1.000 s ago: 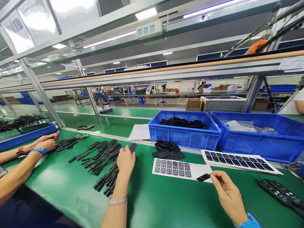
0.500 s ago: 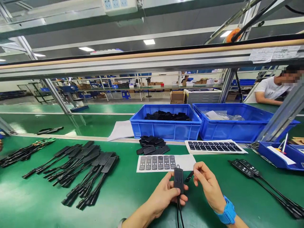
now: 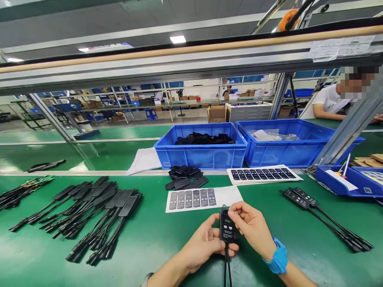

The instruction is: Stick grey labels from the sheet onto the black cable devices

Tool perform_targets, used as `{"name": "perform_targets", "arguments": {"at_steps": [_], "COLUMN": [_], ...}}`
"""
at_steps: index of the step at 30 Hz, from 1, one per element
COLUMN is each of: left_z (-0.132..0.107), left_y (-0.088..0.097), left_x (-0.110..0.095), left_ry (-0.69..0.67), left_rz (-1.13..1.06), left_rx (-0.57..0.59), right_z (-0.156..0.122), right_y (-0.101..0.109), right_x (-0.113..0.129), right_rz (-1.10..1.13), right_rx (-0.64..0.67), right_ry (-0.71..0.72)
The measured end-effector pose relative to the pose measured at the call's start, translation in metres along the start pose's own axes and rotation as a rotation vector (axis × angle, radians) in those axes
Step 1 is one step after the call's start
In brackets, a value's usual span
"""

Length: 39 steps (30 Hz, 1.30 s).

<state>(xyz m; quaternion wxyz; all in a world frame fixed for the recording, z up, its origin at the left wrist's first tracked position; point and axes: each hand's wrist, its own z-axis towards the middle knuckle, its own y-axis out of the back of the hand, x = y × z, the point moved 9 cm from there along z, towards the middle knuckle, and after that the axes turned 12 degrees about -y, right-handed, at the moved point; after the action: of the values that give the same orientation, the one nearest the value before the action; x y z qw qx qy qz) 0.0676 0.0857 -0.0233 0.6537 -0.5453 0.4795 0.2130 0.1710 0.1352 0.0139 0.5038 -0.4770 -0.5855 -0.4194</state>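
Note:
My left hand is closed around a small black controller box, held upright with two black cables hanging below. A black printed label with two white ovals and small text lies over the box's front face. At its upper right corner, the thumb and fingertips of my right hand pinch the label's edge. Just behind my hands, a white label sheet carries a row of grey-black printed labels. Two labelled controllers with cables rest to the right.
Several plain black controllers with cables lie on the left. Loose black casing pieces are heaped before a blue bin. Another blue bin, a stack of label sheets and a small blue tray stand farther right.
The label in my right hand has moved left from beside the controller onto its front face. My left hand still holds the controller. The camera view has tilted down and shifted slightly.

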Motion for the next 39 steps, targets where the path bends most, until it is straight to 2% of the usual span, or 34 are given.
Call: {"name": "perform_targets", "arguments": {"at_steps": [22,25,30,33,39], "left_z": [-0.001,-0.001,0.001,0.002,0.006], "left_y": [-0.008,-0.008,-0.006,0.000,0.012], "left_x": [-0.003,-0.005,-0.007,-0.008,-0.007], "left_ry": [-0.021,-0.040,-0.039,-0.032,-0.081], "left_rz": [0.125,0.135,0.088,0.039,0.039], "left_rx": [0.016,0.017,-0.014,-0.062,-0.148], "right_z": [-0.001,-0.003,-0.005,0.001,-0.008], "right_y": [0.004,0.004,0.008,0.003,-0.031], "right_x": [-0.010,-0.006,0.005,-0.006,-0.020], "right_rz": [-0.089,-0.194,-0.478,-0.474,-0.377], "right_rx": [-0.093,-0.114,-0.220,-0.134,0.207], "right_ry": [0.013,0.057,0.185,0.116,0.013]}}
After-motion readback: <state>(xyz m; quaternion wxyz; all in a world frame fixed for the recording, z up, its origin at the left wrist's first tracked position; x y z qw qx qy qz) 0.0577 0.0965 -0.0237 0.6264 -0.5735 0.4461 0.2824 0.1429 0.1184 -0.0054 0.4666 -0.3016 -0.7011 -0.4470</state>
